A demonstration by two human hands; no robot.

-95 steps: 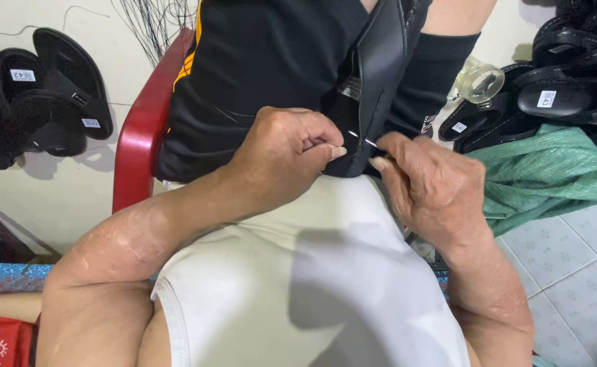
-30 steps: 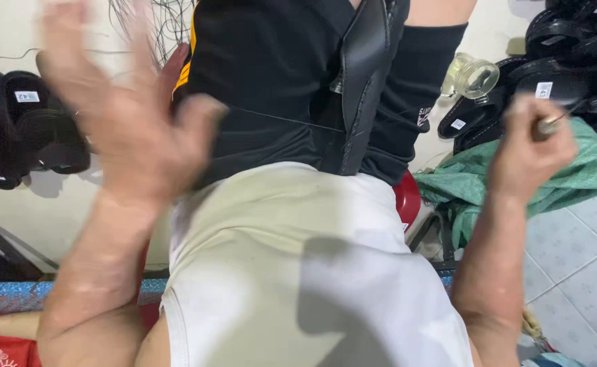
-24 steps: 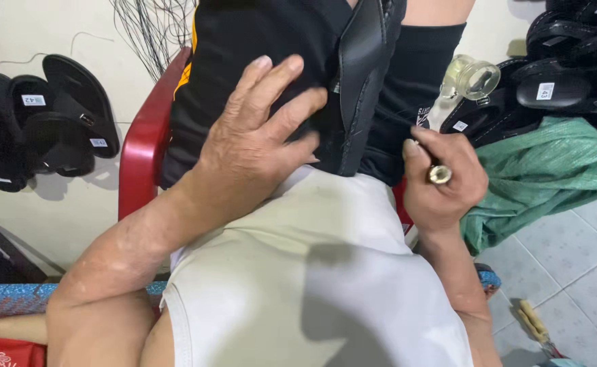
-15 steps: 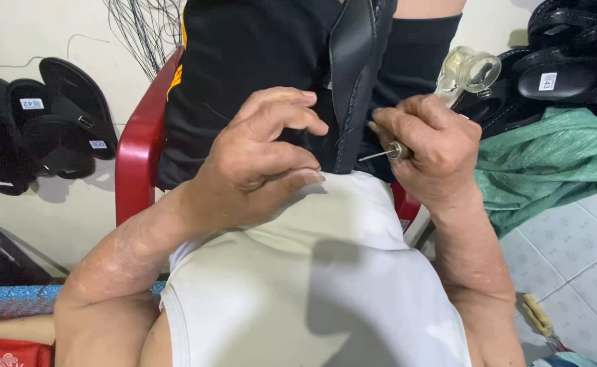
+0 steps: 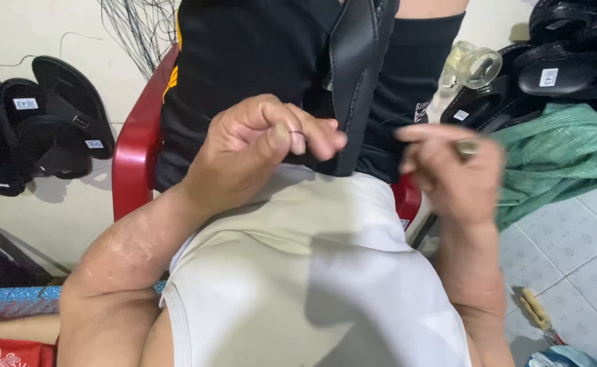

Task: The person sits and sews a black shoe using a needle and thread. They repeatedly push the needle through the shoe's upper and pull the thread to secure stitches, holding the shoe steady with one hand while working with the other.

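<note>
Black sandal sole (image 5: 356,81) upright between the knees, mid-stitching by the look of it.

Left hand (image 5: 261,146) pinched narrow at the sole's lower edge, fingertips closed on what seems a thread, too thin to confirm. Right hand (image 5: 458,170) just beside that grip, blurred, curled around something small; contents impossible to tell. Long axis near vertical, upper end out of frame. Judged partway through; seam progress hidden.

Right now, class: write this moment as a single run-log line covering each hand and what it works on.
left hand: pinched at black sandal edge | right hand: blurred, beside sandal, grip unclear | seat: red chair
</note>
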